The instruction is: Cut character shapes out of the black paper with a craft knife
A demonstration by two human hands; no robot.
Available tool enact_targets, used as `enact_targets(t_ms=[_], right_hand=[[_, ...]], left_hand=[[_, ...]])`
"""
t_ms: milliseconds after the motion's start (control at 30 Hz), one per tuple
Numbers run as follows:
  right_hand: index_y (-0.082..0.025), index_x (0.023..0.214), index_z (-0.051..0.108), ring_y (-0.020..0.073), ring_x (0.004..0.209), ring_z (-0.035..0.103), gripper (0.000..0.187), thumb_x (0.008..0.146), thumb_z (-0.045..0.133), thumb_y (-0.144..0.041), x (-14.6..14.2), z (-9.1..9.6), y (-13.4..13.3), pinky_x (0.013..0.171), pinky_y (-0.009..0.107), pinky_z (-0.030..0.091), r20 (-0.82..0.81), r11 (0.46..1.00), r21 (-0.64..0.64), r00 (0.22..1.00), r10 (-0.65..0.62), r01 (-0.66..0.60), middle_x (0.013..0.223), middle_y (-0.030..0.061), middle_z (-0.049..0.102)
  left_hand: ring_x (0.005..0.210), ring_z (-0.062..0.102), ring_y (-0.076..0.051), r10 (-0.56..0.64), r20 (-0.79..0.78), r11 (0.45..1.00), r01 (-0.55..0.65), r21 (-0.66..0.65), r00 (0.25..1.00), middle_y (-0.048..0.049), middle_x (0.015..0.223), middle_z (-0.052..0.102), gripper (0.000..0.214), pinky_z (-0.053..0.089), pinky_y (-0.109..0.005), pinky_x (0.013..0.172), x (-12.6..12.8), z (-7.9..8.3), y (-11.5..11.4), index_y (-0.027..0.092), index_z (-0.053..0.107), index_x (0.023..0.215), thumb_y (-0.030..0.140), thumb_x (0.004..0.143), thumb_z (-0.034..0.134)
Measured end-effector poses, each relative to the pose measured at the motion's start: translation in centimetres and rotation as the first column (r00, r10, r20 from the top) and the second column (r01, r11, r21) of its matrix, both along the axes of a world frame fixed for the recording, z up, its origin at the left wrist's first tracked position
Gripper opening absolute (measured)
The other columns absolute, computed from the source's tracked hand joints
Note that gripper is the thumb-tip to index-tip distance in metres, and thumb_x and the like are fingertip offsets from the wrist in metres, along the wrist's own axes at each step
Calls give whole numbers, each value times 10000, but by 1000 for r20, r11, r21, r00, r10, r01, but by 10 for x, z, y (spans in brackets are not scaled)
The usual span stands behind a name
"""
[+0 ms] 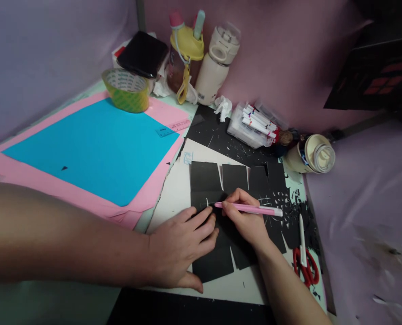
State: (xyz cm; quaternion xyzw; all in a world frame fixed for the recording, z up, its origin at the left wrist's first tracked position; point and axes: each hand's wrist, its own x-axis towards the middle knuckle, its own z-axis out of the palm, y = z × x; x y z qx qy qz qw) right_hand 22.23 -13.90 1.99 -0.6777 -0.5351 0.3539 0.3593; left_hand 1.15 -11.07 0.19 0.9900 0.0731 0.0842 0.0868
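Observation:
My left hand (183, 243) lies flat on the black paper (214, 266), its fingers stretched toward the right and the thumb apart. In a closed writing grip, my right hand (246, 221) holds a slim pink pen-shaped tool (251, 208) with a white end. Its tip points left, close to my left fingertips and a short pale mark on the paper; whether it is a blade or a nib I cannot tell. Slits divide the paper's upper and lower edges into flaps. Pale crossing lines mark its right part, where small black scraps (282, 205) lie. A white board (170, 194) is underneath.
Blue paper (95, 149) over pink sheets lies left, with a tape roll (129, 92) and ruler (173, 127). Bottles (214, 67), a phone (143, 53) and a marker box (251, 128) stand behind. Red-handled scissors (305, 268) and a white pen (301, 239) lie right.

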Motion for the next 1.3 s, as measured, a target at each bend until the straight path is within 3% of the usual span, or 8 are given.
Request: enact_targets(t_ms=[633,967,1300], right_hand=[[-208,693,582,128,570,570,159,796,681,-277,-5,1,-1,536,234,440,-64,999,-37,998,24,-26,640,-8,656],[-208,626,539,115,538,492,196,783,647,-254,-2,0,4,506,233,389,-30,999,-39,1000,2,-3,580,-22,585],[-213,617,514,125,561,512,222,801,635,-242,0,0,4,531,244,390,-6,1000,-19,1000,-18,18,578,-22,581]], left_hand=[[1335,404,-383,5,17,1000,-5,25,1000,-216,1403,509,946,284,-464,1043,1,-1,0,88,510,1336,837,757,499],[1336,410,-374,12,20,999,-12,30,1000,-216,1411,509,950,288,-458,1032,1,-2,-1,100,524,1321,851,740,503],[1335,418,-370,14,28,999,-15,28,1000,-221,1406,513,939,290,-454,1031,1,-1,0,106,529,1316,849,744,500]])
